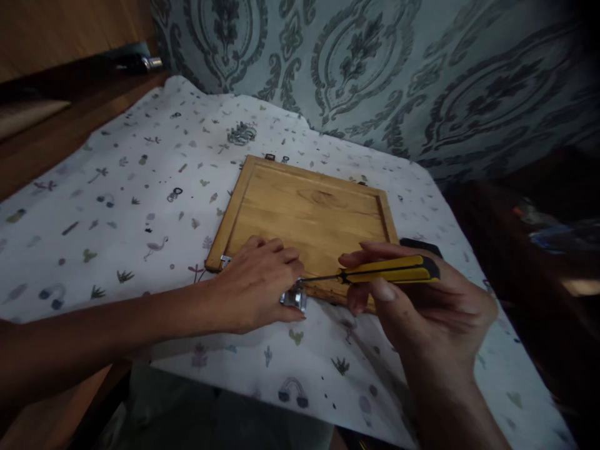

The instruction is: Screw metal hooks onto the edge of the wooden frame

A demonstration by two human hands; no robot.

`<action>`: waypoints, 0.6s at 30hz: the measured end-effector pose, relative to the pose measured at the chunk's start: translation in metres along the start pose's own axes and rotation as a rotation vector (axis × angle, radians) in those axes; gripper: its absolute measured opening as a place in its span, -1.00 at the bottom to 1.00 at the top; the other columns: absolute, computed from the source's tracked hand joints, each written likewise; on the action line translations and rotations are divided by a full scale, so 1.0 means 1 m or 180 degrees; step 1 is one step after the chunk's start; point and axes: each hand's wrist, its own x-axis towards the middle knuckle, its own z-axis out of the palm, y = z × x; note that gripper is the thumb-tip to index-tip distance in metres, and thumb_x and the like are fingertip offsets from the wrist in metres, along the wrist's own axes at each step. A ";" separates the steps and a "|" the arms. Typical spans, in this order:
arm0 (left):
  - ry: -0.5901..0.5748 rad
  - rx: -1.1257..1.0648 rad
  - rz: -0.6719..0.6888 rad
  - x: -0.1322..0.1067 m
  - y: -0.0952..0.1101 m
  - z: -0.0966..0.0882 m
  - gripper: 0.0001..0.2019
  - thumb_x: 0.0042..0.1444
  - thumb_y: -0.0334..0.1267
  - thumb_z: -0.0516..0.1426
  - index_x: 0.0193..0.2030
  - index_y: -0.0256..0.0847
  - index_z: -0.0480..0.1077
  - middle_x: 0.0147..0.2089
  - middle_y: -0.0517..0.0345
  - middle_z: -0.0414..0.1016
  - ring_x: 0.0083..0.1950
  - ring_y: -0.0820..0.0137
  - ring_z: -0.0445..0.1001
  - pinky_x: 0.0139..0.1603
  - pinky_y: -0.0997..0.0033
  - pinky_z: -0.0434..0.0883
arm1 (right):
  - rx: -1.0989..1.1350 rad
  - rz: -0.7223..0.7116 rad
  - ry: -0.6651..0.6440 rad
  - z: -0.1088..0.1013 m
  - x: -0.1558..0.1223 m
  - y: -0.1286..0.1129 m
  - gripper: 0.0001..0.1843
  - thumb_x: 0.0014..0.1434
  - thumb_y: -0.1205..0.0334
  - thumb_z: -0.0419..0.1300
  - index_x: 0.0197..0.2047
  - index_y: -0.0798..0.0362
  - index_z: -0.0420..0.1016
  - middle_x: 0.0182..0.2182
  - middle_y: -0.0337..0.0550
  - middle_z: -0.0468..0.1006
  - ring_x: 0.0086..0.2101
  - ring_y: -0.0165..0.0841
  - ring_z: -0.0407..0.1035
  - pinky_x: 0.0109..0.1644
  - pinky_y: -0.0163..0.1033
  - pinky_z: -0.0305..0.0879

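A wooden cabinet door panel (304, 209) lies flat on a patterned white cloth (140, 206). My left hand (255, 284) rests on the panel's near edge, its fingers curled over a metal hinge (294, 298). My right hand (412, 300) grips a yellow and black screwdriver (389, 269) held level, its thin shaft pointing left with the tip at the hinge by my left fingertips.
More small metal fittings (269, 157) show along the panel's far edge. A dark object (422, 245) lies just behind the panel's right corner. A patterned curtain (375, 69) hangs behind. Wooden furniture (56, 56) stands at the left, with a dim shelf of items (553, 231) at the right.
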 end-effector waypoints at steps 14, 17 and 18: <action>0.0121 0.0011 0.0060 -0.001 -0.002 0.002 -0.64 0.08 0.03 0.30 -0.22 -0.23 0.42 -0.18 0.14 0.42 -0.07 0.25 0.36 -0.05 0.23 0.17 | -0.0275 -0.0369 0.0596 0.005 -0.004 -0.001 -0.88 0.15 0.23 0.38 -0.22 0.00 0.61 -0.32 -0.22 0.63 -0.66 -0.47 0.37 -0.66 -0.26 0.37; 0.0104 0.0002 0.0034 0.000 -0.001 0.001 -0.65 0.08 0.02 0.30 -0.22 -0.22 0.43 -0.20 0.15 0.41 -0.08 0.26 0.35 -0.05 0.23 0.17 | -0.0207 -0.0319 0.0743 0.007 -0.005 -0.005 -0.91 0.16 0.23 0.37 -0.24 0.00 0.60 -0.33 -0.22 0.61 -0.67 -0.48 0.34 -0.68 -0.25 0.31; 0.0112 -0.0010 0.0036 0.000 -0.001 0.000 -0.66 0.08 0.02 0.30 -0.22 -0.22 0.43 -0.20 0.15 0.41 -0.08 0.26 0.35 -0.05 0.23 0.17 | -0.0200 -0.0277 0.0720 0.007 -0.005 -0.005 -0.91 0.15 0.23 0.38 -0.24 -0.01 0.60 -0.34 -0.22 0.61 -0.67 -0.48 0.34 -0.68 -0.25 0.31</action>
